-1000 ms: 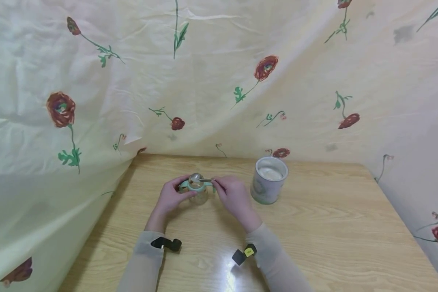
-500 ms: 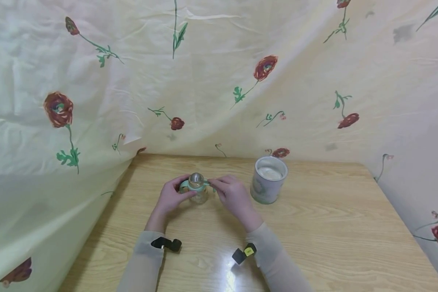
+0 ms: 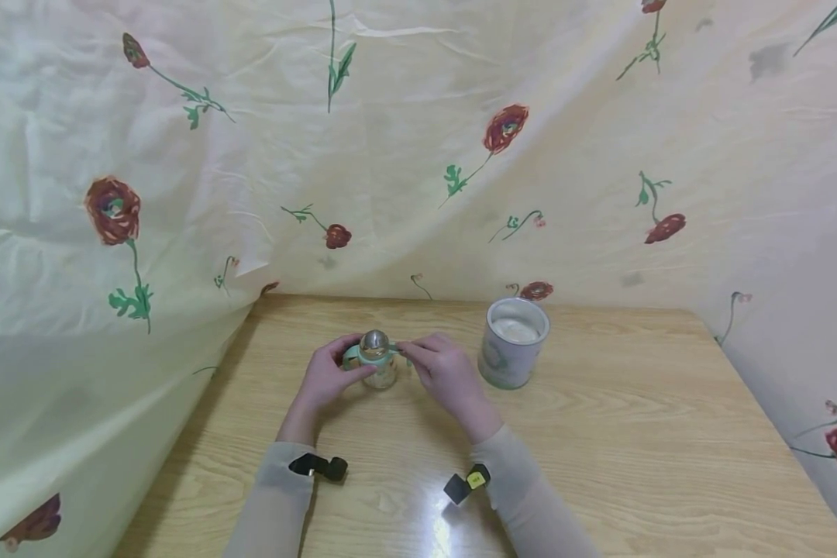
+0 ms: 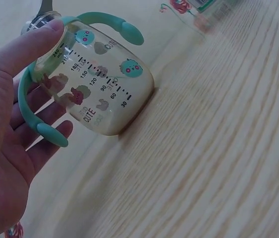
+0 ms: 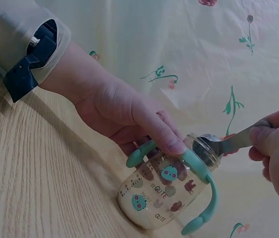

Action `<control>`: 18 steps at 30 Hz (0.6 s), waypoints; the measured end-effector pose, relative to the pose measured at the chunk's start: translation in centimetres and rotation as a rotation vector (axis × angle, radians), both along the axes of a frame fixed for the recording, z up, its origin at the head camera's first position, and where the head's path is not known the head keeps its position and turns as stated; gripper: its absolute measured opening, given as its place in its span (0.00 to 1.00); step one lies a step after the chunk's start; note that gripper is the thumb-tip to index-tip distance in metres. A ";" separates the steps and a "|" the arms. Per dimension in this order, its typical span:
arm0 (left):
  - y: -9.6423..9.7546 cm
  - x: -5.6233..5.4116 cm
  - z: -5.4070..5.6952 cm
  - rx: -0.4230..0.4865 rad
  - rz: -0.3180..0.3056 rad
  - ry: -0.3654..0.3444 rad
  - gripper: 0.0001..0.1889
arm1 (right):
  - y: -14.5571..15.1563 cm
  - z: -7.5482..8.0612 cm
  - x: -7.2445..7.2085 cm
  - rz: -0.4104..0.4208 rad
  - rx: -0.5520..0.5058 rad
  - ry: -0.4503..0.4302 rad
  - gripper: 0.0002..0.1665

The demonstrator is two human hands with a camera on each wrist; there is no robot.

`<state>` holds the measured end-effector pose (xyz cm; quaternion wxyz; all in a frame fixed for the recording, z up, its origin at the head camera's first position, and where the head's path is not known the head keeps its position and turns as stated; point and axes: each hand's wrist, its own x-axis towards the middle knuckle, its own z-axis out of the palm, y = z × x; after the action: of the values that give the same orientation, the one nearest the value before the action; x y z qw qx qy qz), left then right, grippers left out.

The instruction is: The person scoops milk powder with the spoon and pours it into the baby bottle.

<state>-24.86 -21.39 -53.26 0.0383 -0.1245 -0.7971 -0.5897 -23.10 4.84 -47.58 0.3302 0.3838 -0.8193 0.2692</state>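
Observation:
A clear baby bottle (image 3: pixel 384 378) with mint-green side handles (image 5: pixel 210 196), cartoon prints and a measuring scale stands on the table, its mouth uncapped. Pale material lies at its bottom in the right wrist view. My left hand (image 3: pixel 326 377) grips the bottle around its neck and handle ring, the thumb on the near side. A metal spoon (image 5: pixel 239 141) is pinched by its handle in my right hand (image 3: pixel 449 377). The spoon's bowl (image 3: pixel 374 341) sits over the bottle's mouth with its rounded back facing up. My right fingertips hide the handle's end.
A pale, patterned tin (image 3: pixel 508 368) without a lid stands to the right of my right hand, whitish inside. Cream cloth (image 3: pixel 390 155) with red flowers hangs behind and beside the wooden table (image 3: pixel 635 434). A black wrist camera (image 3: pixel 318 466) is strapped on each sleeve.
The spoon has been turned over at the bottle's mouth, from its hollow side up to its back up. My right wrist has rolled slightly. The left hand and the bottle stay in place.

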 end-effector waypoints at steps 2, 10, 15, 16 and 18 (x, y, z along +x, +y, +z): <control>0.0 0.0 0.0 -0.002 -0.001 0.000 0.31 | 0.0 0.0 0.0 0.002 0.004 0.002 0.13; 0.1 0.0 0.0 -0.002 0.003 0.009 0.32 | 0.2 -0.3 -0.2 0.005 -0.016 0.044 0.12; 0.0 0.0 -0.1 -0.002 0.003 0.013 0.32 | 0.2 -0.4 -0.3 0.011 -0.014 0.043 0.12; 0.0 -0.1 -0.2 0.001 0.003 0.009 0.32 | 0.2 -0.4 -0.3 0.011 -0.014 0.037 0.12; 0.1 0.0 -0.2 0.008 0.007 0.000 0.32 | 0.2 -0.4 -0.4 0.011 -0.016 0.026 0.12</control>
<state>-24.90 -21.34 -53.43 0.0408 -0.1213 -0.7951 -0.5928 -23.48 5.08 -47.95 0.3426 0.3890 -0.8106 0.2723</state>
